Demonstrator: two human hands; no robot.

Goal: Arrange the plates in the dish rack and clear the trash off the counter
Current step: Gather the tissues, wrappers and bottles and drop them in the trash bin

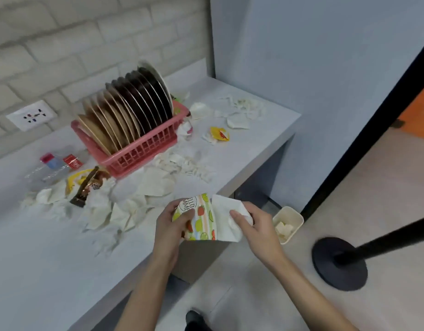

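Two hands meet at the tabletop's front edge, toward its right end. The left hand has its grip curled round a fruit-printed paper. The right hand has its grip pinching a white napkin that lies against the paper's right side. Roughly a dozen plates, though blur makes the count unsure, stand on edge in the pink dish rack near the back edge. Crumpled tissues lie strewn between the rack and the front edge. A brown wrapper and a plastic bottle lie toward the left, and a yellow sachet toward the right edge. On the floor below the front edge stands a small bin holding paper scraps.
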